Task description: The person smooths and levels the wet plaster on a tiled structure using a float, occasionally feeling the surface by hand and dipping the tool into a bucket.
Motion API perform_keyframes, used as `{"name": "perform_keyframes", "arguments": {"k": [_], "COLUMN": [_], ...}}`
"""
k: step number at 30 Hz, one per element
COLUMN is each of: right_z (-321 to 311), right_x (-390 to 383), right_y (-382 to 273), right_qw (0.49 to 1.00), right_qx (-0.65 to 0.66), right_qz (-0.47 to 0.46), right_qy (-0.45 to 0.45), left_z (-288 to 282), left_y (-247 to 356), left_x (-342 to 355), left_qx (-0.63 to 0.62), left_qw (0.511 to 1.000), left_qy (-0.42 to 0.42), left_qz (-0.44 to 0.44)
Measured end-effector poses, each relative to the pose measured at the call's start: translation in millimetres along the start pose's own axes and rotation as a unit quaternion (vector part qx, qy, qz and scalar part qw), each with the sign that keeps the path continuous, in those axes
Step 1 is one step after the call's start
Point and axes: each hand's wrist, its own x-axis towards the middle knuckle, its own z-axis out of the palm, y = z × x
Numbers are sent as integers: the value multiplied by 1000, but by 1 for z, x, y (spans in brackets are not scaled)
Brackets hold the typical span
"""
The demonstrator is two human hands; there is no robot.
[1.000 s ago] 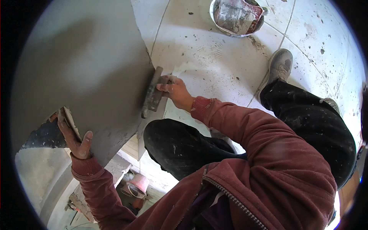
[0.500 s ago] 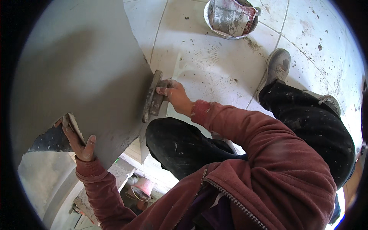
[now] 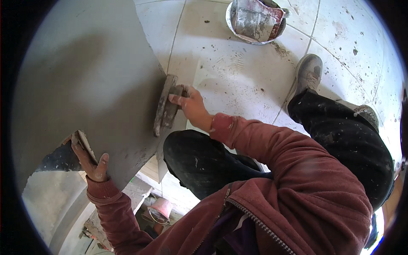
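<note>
My right hand (image 3: 192, 107) is closed round the handle of a plastering trowel (image 3: 160, 108). The trowel is worn and plaster-crusted, and its long blade lies along the right edge of a smooth grey plastered surface (image 3: 93, 93). Lower left, my left hand (image 3: 94, 165) grips a thin, flat, pale-edged plate (image 3: 86, 145) by its side, the thumb standing apart. Seen nearly edge-on, that plate's exact kind is unclear. It is close to a jagged, darker bare patch (image 3: 59, 159) at the plaster's lower edge. The fingers behind the plate are partly hidden.
A plaster-smeared bucket (image 3: 256, 21) with a reddish, coated tool or container inside stands on the stained tile floor (image 3: 229, 63). My bent knee (image 3: 193, 163) is just below the trowel. A pink bucket (image 3: 160, 208) is lower down, beside a cluttered ledge (image 3: 138, 191).
The trowel and my right hand have shifted slightly left along the plaster's edge. My left hand and its plate have moved a little right and down in view.
</note>
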Motion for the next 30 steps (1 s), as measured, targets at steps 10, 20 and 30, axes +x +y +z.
{"name": "perform_keyframes", "arguments": {"k": [10, 20, 30], "right_z": [46, 45, 12], "right_x": [-32, -11, 17], "right_y": [-69, -69, -24], "right_qw": [941, 929, 999], "right_qx": [-103, -261, 47], "right_qz": [-280, -261, -13], "right_qy": [-157, 36, 14], "left_z": [-1, 1, 1], "left_y": [7, 3, -5], "left_x": [2, -1, -1], "left_qx": [-15, -13, 3], "left_qw": [1000, 1000, 1000], "left_qy": [4, -2, -9], "left_qz": [-12, -16, -6]}}
